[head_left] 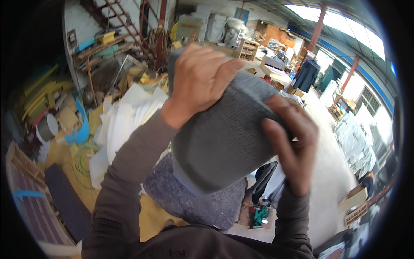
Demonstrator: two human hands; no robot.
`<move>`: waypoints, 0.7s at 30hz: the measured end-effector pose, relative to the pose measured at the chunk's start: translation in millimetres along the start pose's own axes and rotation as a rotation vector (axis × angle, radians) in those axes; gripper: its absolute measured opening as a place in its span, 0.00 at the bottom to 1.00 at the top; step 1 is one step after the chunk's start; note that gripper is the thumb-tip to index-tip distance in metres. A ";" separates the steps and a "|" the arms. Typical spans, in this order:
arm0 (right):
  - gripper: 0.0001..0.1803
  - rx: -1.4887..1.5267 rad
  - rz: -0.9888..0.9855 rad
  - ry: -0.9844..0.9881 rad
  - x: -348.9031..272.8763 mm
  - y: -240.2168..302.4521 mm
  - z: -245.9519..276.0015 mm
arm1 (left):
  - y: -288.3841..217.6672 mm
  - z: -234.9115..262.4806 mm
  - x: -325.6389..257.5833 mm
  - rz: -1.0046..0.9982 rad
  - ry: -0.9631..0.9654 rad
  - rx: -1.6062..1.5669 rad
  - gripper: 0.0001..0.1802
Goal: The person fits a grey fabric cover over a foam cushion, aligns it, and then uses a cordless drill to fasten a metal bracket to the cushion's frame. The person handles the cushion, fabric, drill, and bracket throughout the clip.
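Workshop interior. Pale concrete floor [330,172] running to the far right. Rust-red staircase [129,21] against white wall [73,13] far left. Red columns [318,26] and bright daylit windows [345,21] along right side. Wooden shelving [249,48] at far end.

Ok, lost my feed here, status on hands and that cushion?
Left hand grip on grey cushion, top edge. Right hand grip on its right side. Cushion held up, nothing in the way.
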State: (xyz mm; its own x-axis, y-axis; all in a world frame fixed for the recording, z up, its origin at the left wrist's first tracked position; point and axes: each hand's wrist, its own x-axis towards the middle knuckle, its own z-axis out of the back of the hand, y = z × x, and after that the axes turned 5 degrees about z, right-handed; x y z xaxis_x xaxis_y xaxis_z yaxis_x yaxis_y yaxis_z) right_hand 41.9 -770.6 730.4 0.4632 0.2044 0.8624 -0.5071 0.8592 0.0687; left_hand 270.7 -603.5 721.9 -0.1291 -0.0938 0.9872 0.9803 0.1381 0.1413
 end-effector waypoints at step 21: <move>0.43 0.793 -0.442 0.333 63.9 -109.0 -59.9 | -124.9 -109.1 -465.9 1.892 -0.085 -0.037 0.37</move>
State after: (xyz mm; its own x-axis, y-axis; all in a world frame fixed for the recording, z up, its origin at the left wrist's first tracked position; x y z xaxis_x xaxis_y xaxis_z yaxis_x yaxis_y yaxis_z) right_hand 170.4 -823.0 748.0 0.8504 0.1659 0.4992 -0.5241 0.3485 0.7770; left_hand 224.6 -684.6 236.3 0.9678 0.1776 -0.1781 -0.1753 -0.0315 -0.9840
